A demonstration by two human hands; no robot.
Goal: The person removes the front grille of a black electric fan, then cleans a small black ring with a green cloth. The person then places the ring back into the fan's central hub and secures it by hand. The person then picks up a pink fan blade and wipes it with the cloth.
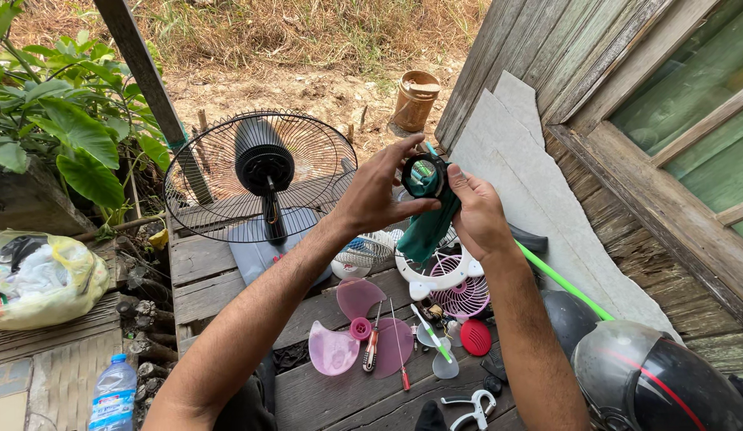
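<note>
Harsh overhead daylight, sharp focus throughout; glare on the glossy dark helmet with red stripe (655,379); wide-angle bending at frame edges.

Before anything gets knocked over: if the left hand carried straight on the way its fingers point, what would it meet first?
The left hand points right, so it would first meet the black ring part, then the right hand; depth is hard to judge.
</note>
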